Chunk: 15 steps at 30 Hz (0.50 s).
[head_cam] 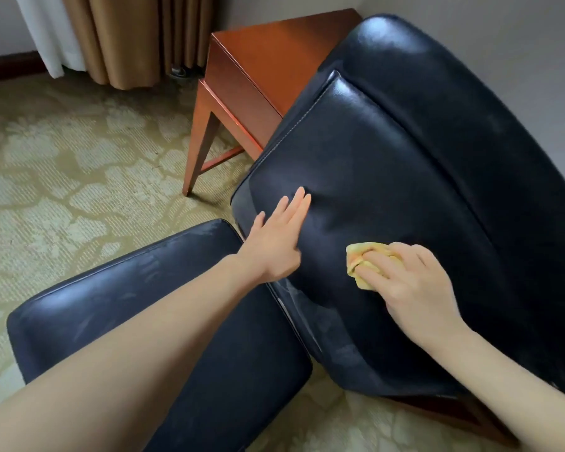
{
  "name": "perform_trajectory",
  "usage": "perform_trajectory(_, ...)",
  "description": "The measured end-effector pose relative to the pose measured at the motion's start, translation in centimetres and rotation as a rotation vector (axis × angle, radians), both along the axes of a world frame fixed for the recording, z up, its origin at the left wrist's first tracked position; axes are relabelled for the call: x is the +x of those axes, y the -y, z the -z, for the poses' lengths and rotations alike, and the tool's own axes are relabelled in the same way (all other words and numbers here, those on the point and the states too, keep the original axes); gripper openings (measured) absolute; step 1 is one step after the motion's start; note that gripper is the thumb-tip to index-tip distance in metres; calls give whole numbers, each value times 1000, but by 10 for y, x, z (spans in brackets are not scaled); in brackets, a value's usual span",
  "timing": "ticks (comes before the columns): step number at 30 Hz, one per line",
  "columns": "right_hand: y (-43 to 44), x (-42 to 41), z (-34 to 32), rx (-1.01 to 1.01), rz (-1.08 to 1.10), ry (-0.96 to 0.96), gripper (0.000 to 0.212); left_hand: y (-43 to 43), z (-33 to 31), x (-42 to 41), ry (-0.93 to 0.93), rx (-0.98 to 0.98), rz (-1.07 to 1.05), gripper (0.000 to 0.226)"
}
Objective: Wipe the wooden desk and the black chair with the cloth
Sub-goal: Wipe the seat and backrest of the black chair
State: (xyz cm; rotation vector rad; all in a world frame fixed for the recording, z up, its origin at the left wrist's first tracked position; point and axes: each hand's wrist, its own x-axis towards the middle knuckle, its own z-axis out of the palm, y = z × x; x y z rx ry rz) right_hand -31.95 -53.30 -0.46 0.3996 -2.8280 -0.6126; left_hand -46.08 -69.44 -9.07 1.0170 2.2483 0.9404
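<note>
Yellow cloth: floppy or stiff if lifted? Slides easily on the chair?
Probably floppy: the yellow cloth bunches in soft folds under the right hand. Likely light, being thin and small. Should slide readily, since the black chair looks smooth and glossy.

Left grip (274,244) lies flat; right grip (415,283) is curled.

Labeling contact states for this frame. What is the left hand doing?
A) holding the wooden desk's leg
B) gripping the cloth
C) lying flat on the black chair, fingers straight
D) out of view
C: the left hand lies flat on the black chair with its fingers straight, while the right hand holds the yellow cloth against the same cushion.
</note>
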Motion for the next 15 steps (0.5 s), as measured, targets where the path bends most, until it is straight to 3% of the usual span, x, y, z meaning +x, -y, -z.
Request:
perform_trajectory(8,-18,-78,-31,17,-59,-291,19,-6,15,-10,-77,-118,83,94)
perform_trajectory(12,0,-106,-2,59,-89,-222,17,8,18,-25,-226,-166,133,90)
perform_trajectory(15,14,-110,28,91,-57,-80,21,20,19,-33,-304,-192,53,79)
